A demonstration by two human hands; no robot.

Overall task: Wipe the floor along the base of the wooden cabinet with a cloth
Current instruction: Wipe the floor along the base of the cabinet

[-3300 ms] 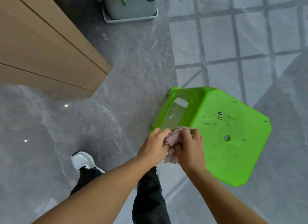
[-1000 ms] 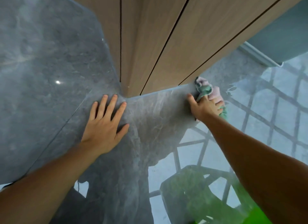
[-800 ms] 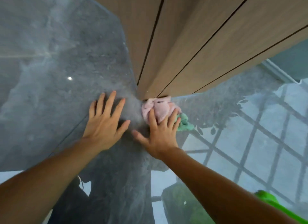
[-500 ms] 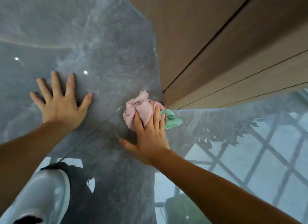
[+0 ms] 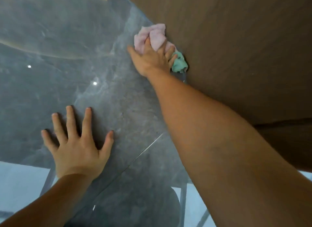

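Observation:
A crumpled pink and green cloth (image 5: 156, 35) lies on the glossy grey floor (image 5: 70, 49), pushed up against the base of the wooden cabinet (image 5: 236, 49). My right hand (image 5: 152, 58) presses down on the cloth with fingers spread over it, arm stretched far forward along the cabinet's side. My left hand (image 5: 78, 142) rests flat on the floor nearer to me, fingers spread, holding nothing.
The cabinet fills the right and upper right of the view and hangs close over my right arm. A thin tile joint (image 5: 140, 152) runs diagonally across the floor between my hands. Bright window reflections show on the floor at the bottom.
My right hand has slid the cloth from the cabinet's corner forward along its side. My left hand now sits nearer to me, flat on the floor. The view has swung left.

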